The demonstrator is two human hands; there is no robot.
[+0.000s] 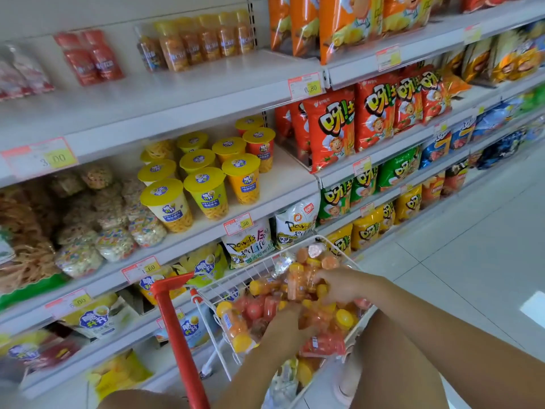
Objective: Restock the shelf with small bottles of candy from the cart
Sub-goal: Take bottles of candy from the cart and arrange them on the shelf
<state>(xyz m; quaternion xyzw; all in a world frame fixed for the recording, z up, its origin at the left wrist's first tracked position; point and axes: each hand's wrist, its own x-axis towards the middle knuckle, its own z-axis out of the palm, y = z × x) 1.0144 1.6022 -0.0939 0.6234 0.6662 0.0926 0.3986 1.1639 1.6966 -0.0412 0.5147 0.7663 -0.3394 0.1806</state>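
Observation:
A white wire cart with a red handle stands at the bottom centre, full of small candy bottles, orange with yellow caps and red. Both my hands are inside it. My right hand curls its fingers round an orange bottle near the top of the pile. My left hand reaches down among the red bottles, and its fingertips are hidden in the pile. On the top shelf stand matching orange bottles and two red bottles.
Below the top shelf are yellow-lidded snack cups and bags of coloured puffs. Chip bags fill the shelves to the right. Price tags line the shelf edges. A pale tiled floor lies to the right of the cart.

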